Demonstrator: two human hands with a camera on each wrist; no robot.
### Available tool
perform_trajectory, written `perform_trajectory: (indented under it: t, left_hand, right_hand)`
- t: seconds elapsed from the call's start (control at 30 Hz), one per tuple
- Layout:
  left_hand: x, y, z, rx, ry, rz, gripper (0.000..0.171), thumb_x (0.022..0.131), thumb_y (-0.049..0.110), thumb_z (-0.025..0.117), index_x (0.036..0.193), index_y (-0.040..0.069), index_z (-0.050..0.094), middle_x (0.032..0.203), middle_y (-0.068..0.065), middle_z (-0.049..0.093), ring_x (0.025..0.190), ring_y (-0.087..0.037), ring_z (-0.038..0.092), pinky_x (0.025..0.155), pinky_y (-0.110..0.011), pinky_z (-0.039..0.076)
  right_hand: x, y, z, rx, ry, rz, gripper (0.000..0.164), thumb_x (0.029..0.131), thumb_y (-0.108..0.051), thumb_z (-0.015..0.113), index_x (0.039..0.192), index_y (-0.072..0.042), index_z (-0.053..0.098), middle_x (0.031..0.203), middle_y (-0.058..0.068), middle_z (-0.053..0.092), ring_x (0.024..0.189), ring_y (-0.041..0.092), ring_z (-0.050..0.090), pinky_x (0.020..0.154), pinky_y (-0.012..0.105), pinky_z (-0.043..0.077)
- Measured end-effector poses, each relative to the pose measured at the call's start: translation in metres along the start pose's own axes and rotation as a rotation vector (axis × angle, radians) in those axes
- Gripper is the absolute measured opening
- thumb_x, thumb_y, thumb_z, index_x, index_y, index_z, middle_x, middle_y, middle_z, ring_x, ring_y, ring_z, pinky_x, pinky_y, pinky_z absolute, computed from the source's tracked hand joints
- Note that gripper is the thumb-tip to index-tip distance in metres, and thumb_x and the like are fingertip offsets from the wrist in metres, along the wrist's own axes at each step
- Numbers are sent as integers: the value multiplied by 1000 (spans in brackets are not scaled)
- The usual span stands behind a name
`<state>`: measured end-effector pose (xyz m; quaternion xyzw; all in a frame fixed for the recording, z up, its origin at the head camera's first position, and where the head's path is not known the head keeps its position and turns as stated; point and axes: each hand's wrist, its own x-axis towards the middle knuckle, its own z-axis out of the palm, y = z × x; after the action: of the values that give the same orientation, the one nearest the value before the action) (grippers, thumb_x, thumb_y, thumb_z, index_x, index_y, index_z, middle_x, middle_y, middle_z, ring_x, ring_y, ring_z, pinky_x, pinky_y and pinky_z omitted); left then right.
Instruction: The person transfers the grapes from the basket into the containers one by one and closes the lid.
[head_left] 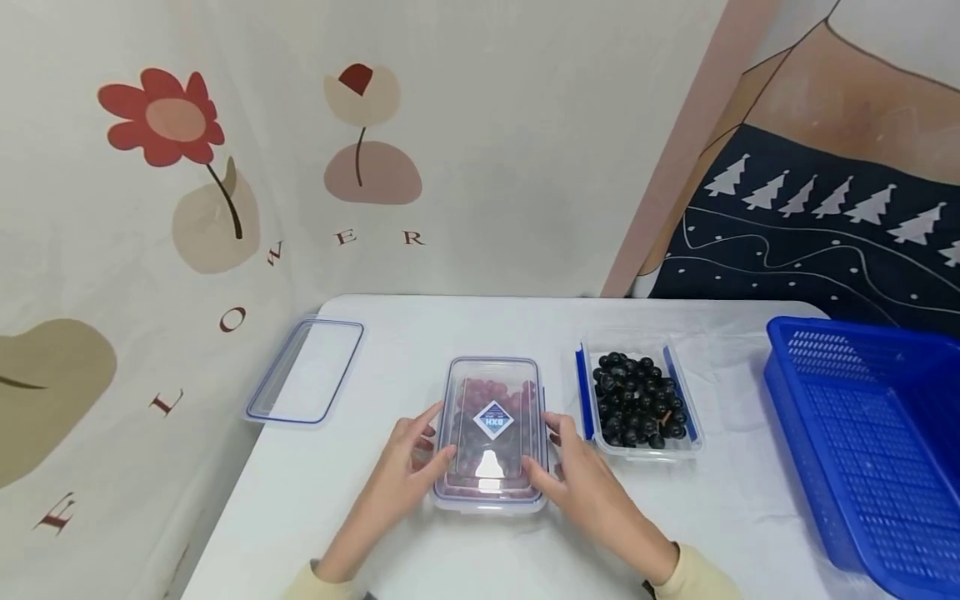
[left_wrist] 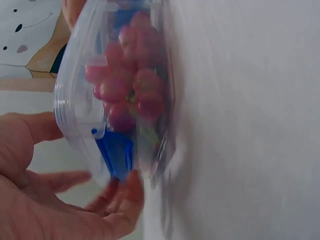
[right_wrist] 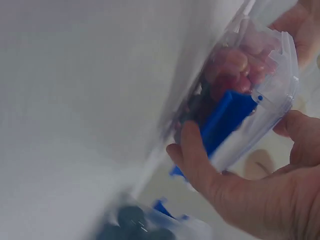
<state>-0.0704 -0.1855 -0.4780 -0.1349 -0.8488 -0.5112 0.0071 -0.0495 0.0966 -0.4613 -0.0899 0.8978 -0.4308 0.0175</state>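
Observation:
A clear plastic food container [head_left: 491, 492] with its lid [head_left: 495, 375] on top stands on the table between both hands. Red grapes [left_wrist: 117, 87] show through its walls, and the lid carries a diamond-shaped label [head_left: 493, 419]. My left hand [head_left: 408, 462] holds the left side, thumb at the lid's edge, fingertips by a lowered blue latch [left_wrist: 117, 152]. On the opposite side, my right hand [head_left: 588, 487] holds the container, its thumb at the lid and fingers against another blue latch [right_wrist: 227, 122]. Whether either latch is fastened cannot be told.
An uncovered container [head_left: 663, 454] of dark grapes [head_left: 637, 396] stands to the right. Beyond it is a blue plastic basket [head_left: 817, 442]. A loose clear lid [head_left: 326, 371] with a blue seal lies at the table's left edge. A printed curtain [head_left: 510, 167] hangs behind the white table [head_left: 390, 550].

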Motion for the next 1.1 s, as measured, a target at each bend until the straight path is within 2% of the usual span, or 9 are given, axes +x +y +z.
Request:
perform_trajectory:
  t: [0.13,0.23,0.4,0.5,0.6,0.73,0.9,1.0,1.1]
  left_hand:
    - [1,8,-5,-152,-76,-307,91,102,35,77,167,-7,29,141,-27,60,117,-38,69,92,-47,62]
    - [3,9,-6,-252,-106,-407,84,103,31,77,161,-15,37,138,-28,67,116,-36,72,82,-38,63]
    - [2,9,-2,-238,-86,-305,61,104,21,75,147,-19,55,120,-18,73,105,-31,76,80,-29,62]
    - [0,11,2,-103,-42,-192,57,105,20,73,145,-18,57,104,-7,67,91,-22,72,76,-25,59]
    - [-2,17,7,70,-8,-81,54,106,17,69,147,-18,56,94,-4,57,79,-13,57,65,-25,53]
    - [-4,24,11,220,27,-1,50,108,12,65,147,-18,55,93,-5,54,74,-11,47,58,-26,48]
    - [-8,26,12,252,30,-25,51,110,13,64,150,-16,53,99,-8,57,77,-15,55,64,-30,56]
    - [-9,25,10,231,16,-38,57,112,19,63,155,-15,48,114,-15,65,93,-23,66,80,-39,62]
    - [-8,22,6,191,-17,-63,64,112,25,64,160,-13,43,120,-15,66,99,-24,67,85,-39,62]
  right_hand:
    - [8,4,-4,344,-126,212,96,100,-26,81,165,9,20,151,34,51,129,45,63,99,56,59]
    - [11,7,-7,459,-183,299,98,100,-28,82,165,11,20,134,24,61,115,31,67,91,42,61]
    - [10,9,-4,379,-125,199,73,100,-28,83,151,12,50,103,7,64,88,14,62,72,24,54]
    - [7,7,1,217,1,75,61,99,-28,83,142,11,64,88,1,56,74,12,52,60,24,46]
    - [4,2,4,40,106,-52,45,99,-20,80,132,10,71,81,-4,50,68,9,47,55,25,43]
    - [2,-7,4,-123,167,-137,25,99,-12,78,119,2,75,77,-4,46,66,5,41,53,25,39]
    - [1,-4,4,-137,154,-164,41,98,-11,80,133,7,70,84,-3,51,70,4,48,57,22,47]
    - [2,1,1,-77,95,-144,62,98,-12,83,149,11,58,100,0,59,80,7,59,67,24,57]
    - [3,6,-2,-14,6,-108,79,99,-15,83,163,6,42,120,6,64,93,13,67,78,27,61]
